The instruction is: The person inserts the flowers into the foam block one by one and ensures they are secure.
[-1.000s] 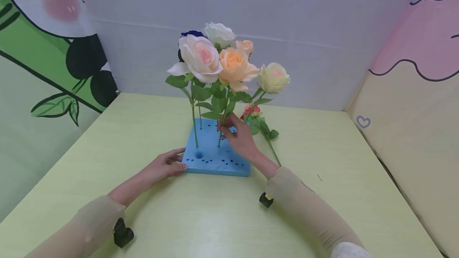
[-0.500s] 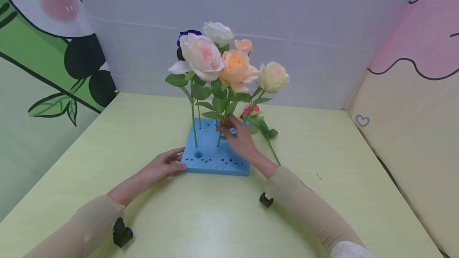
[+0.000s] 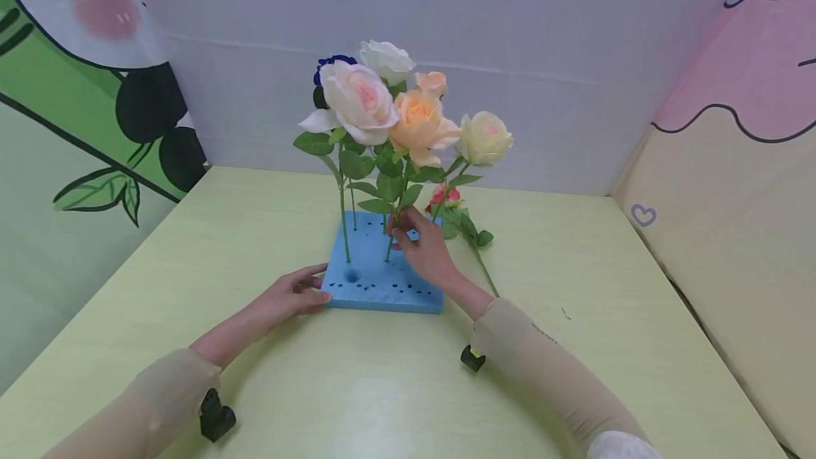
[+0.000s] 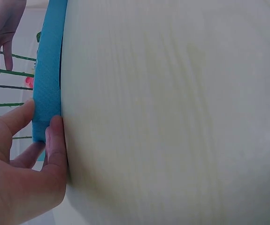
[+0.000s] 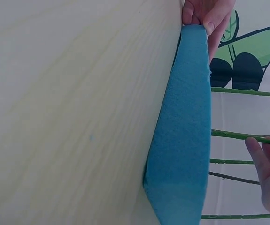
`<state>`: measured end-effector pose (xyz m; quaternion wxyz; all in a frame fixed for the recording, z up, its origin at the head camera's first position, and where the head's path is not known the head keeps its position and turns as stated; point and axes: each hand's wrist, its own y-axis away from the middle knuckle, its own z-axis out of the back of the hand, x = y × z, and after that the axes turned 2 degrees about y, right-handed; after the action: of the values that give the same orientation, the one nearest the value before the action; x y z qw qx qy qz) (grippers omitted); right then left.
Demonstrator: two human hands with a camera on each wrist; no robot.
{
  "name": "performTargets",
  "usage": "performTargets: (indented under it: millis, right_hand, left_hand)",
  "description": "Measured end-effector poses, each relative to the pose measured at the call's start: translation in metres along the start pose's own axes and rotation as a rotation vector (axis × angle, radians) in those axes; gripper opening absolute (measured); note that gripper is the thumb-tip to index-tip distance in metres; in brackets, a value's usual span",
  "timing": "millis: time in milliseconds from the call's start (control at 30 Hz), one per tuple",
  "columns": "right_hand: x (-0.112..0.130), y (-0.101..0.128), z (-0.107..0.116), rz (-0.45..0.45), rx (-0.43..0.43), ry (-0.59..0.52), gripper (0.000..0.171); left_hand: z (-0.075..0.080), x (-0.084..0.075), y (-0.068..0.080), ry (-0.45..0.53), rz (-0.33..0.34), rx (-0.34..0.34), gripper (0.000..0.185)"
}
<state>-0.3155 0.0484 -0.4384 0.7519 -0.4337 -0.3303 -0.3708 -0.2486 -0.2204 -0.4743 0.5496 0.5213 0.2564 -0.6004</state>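
Note:
A blue foam board (image 3: pixel 382 299) full of holes lies on the table with several artificial roses standing in it. My left hand (image 3: pixel 288 297) grips its near left corner; in the left wrist view the thumb (image 4: pixel 21 117) is on the top face and fingers reach the side and underside. My right hand (image 3: pixel 426 250) pinches the green stem (image 5: pixel 233 135) of a peach rose (image 3: pixel 417 119), below its leaves. That stem's lower end meets the board. A pale pink rose (image 3: pixel 358 101) is just left of it, with a cream rose (image 3: pixel 486 139) to the right.
White (image 3: pixel 386 61) and dark blue (image 3: pixel 334 66) roses stand further back in the board. A red-pink flower (image 3: pixel 444 195) with a long stem lies on the table behind the right hand. Cartoon-printed walls (image 3: pixel 733 218) border the table.
Both hands keep their hold on the board and the peach rose's stem. The whole head view shifts only very slightly; nothing else visibly moves.

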Motion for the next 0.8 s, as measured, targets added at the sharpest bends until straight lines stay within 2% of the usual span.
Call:
performTargets:
  millis: [800]
  right_hand:
    - [0.0014, 0.0025, -0.0017, -0.018, 0.021, 0.013, 0.012]
  left_hand:
    - [-0.0026, -0.0041, 0.0062, 0.004, 0.007, -0.01, 0.074]
